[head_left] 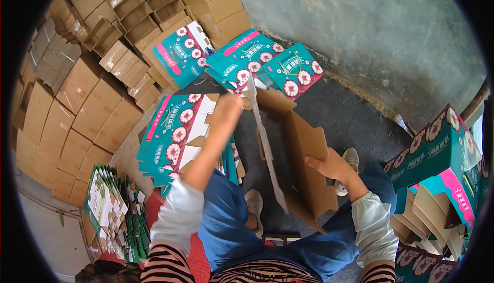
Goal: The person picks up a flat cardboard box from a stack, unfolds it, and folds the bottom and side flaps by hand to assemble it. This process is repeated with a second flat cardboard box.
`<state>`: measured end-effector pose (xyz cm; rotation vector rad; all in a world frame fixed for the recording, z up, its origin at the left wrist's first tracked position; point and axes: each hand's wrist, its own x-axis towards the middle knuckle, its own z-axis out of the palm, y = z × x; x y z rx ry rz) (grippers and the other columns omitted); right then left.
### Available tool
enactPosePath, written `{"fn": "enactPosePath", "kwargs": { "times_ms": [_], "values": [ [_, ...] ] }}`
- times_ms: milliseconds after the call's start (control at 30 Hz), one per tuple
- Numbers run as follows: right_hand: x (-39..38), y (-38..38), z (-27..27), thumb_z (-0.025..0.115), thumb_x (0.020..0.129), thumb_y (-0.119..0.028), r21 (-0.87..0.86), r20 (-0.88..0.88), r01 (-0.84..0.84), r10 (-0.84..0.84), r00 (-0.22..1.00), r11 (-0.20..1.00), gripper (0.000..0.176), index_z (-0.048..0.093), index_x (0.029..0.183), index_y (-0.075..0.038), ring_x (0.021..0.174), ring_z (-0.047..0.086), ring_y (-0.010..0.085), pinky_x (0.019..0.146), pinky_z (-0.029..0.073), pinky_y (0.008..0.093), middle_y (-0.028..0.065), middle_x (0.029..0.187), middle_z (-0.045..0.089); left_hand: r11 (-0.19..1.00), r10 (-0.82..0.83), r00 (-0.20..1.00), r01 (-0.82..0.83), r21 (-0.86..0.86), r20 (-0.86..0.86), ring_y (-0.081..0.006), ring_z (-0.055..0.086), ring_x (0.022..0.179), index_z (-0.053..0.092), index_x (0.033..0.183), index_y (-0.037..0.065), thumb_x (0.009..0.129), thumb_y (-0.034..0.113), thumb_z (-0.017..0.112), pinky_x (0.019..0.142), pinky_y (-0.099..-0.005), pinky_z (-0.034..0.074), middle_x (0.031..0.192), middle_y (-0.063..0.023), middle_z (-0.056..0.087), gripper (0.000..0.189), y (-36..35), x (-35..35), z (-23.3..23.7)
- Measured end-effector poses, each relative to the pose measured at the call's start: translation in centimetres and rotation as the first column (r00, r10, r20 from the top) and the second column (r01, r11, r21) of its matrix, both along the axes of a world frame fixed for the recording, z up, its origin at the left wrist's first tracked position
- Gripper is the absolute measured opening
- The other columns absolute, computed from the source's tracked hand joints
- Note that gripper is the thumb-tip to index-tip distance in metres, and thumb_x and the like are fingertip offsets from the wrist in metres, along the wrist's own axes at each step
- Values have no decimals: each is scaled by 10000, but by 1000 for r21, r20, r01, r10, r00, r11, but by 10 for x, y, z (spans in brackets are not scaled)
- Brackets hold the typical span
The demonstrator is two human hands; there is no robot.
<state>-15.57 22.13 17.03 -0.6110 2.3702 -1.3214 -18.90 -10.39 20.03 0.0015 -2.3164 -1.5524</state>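
Observation:
An opened cardboard box point(303, 149), brown inside, stands tilted between my knees with its hollow side facing up. My right hand point(332, 165) is closed on its right wall, the thumb lying on the inner side. My left hand point(231, 107), blurred by motion, is at the top left corner of the box, beside the thin edge of its left panel point(266, 146). What its fingers hold, if anything, is too smeared to make out. Left of the box lies a stack of flat teal printed cartons point(167, 128) with white flaps.
More teal cartons point(247, 51) lie on the dark floor point(350, 108) near the wall point(360, 20). Brown boxes point(82, 98) are piled at the left. Green folded cartons point(108, 211) stand at the lower left. Formed teal boxes point(437, 154) are stacked at the right.

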Motion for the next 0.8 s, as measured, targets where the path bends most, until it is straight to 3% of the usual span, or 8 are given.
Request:
{"fn": "enactPosePath", "kwargs": {
  "times_ms": [33, 100, 133, 200, 300, 400, 633, 800],
  "values": [
    [0, -4, 0, 574, 863, -268, -39, 10, 20, -20, 1000, 999, 277, 634, 994, -31, 883, 630, 364, 773, 480, 397, 196, 906, 662, 996, -58, 987, 67, -55, 149, -269, 529, 1129, 477, 1272, -27, 869, 525, 603, 976, -381, 408, 1206, -177, 544, 695, 19, 25, -5],
    [-4, -14, -5, 570, 865, -260, 3, 10, 2, -2, 1000, 1000, 284, 622, 1018, -26, 905, 630, 355, 789, 479, 394, 196, 930, 661, 973, -226, 960, 216, 77, 168, -327, 467, 1256, 329, 1394, -78, 850, 536, 618, 1054, -388, 351, 1369, -267, 439, 870, 38, 48, -45],
    [-6, -19, -7, 568, 866, -256, 22, 8, -10, 10, 1000, 1000, 289, 616, 1030, -23, 916, 630, 351, 796, 478, 393, 197, 942, 660, 976, -207, 957, 217, -29, 200, -254, 465, 1251, 351, 1383, -42, 854, 479, 654, 1030, -370, 369, 1339, -203, 474, 802, 55, 61, -29],
    [-8, -27, -8, 567, 866, -249, 77, 5, -15, 15, 1000, 997, 291, 613, 1044, -23, 928, 632, 340, 804, 476, 391, 188, 948, 664, 947, -318, 896, 317, 56, 310, -280, 470, 1251, 383, 1350, -43, 869, 399, 647, 1011, -371, 388, 1317, -200, 493, 704, 68, 65, -1],
    [-12, -33, -9, 572, 859, -243, 47, 18, 31, -31, 999, 998, 301, 606, 1062, -23, 958, 626, 330, 827, 468, 394, 175, 955, 668, 979, -179, 929, 201, -38, 323, -325, 510, 1201, 416, 1318, -37, 863, 245, 612, 986, -363, 408, 1299, -212, 496, 570, 65, 48, -39],
    [-23, -31, -22, 574, 851, -231, 15, -7, 95, -95, 995, 995, 294, 605, 1050, -17, 900, 647, 305, 770, 492, 389, 168, 928, 668, 948, -121, 971, 174, -267, 206, -401, 534, 1123, 268, 1426, 13, 798, 77, 537, 951, -421, 443, 1340, -269, 435, 686, 59, 31, -70],
    [-69, -7, -17, 562, 838, -208, -90, 297, 348, -308, 904, 933, 276, 605, 1011, 3, 597, 643, 220, 490, 511, 317, 114, 828, 651, 662, -164, 930, 351, -662, 329, -470, 481, 1154, 108, 1506, 119, 726, -19, 548, 921, -458, 472, 1468, -287, 234, 907, 75, 72, -31],
    [-80, -22, -39, 562, 830, -195, 14, 238, 297, -292, 926, 955, 279, 603, 1023, 3, 630, 644, 221, 521, 524, 317, 89, 829, 651, 560, -76, 882, 424, -712, 465, -477, 530, 1090, 136, 1507, 133, 718, 9, 575, 859, -469, 506, 1461, -308, 243, 912, 90, 61, -42]
  ]
}}
